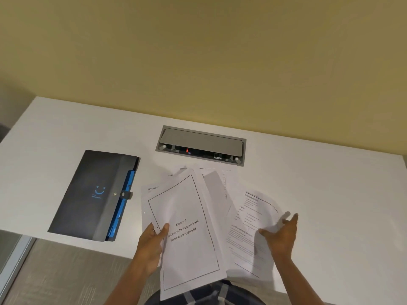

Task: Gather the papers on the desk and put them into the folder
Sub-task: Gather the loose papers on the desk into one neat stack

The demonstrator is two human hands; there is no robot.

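Your left hand (152,243) holds the near left edge of the titled sheet (187,234): the thumb lies on top and the fingers (148,230) are closed beneath it. That sheet overhangs the near edge of the bench (330,194), with its long axis running away from you and leaning slightly right.

Your right hand (282,234) is spread wide and holds nothing. It hovers at the right margin of the text page (251,227); whether it touches the paper cannot be told. That page lies just right of the titled sheet and fans outward, its far end tilted right.

More loose sheets (211,186) are fanned behind these two, toward the cable hatch (201,145).

The folder (94,194) lies flat on the bench, left of the papers and near your left hand, well apart from your right. Its flap appears fastened at the clasp (123,194), with blue dividers (123,203) showing along its right edge.

The governing relation: the unstacked pages lie right of the held sheet, directly beside your free right hand. Judged from this, sweep the right hand leftward to bring the pages into line with the titled sheet's long axis. The folder remains to be opened.
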